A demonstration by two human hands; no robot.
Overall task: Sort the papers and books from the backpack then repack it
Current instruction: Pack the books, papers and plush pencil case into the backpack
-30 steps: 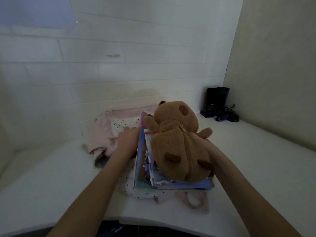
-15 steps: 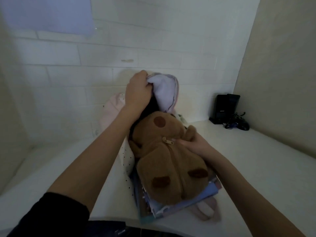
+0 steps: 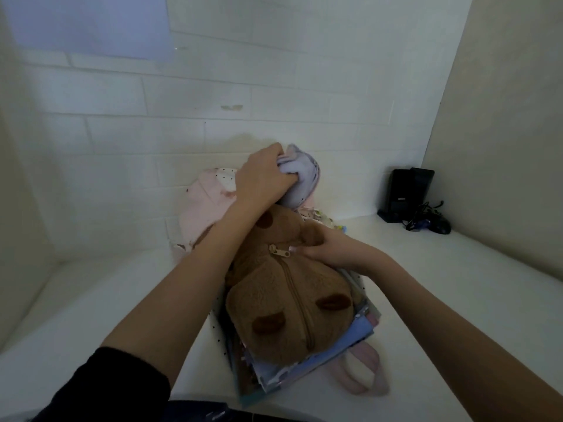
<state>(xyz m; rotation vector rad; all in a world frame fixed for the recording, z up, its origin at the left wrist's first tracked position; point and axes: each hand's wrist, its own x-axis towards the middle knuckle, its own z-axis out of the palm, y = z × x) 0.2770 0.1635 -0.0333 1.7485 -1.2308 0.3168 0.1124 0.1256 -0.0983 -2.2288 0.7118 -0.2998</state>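
My left hand (image 3: 262,178) is fisted on the backpack (image 3: 300,175) flap near the table's (image 3: 457,284) back edge, my right hand (image 3: 329,246) pinching the plush bear pouch (image 3: 283,300). It's riding the book stack (image 3: 350,345); yank the flap and everything could slide off the front edge.

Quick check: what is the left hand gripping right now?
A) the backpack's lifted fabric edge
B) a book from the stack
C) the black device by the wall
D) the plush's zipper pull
A: the left hand is clenched on the backpack's raised pale edge, above the brown plush.
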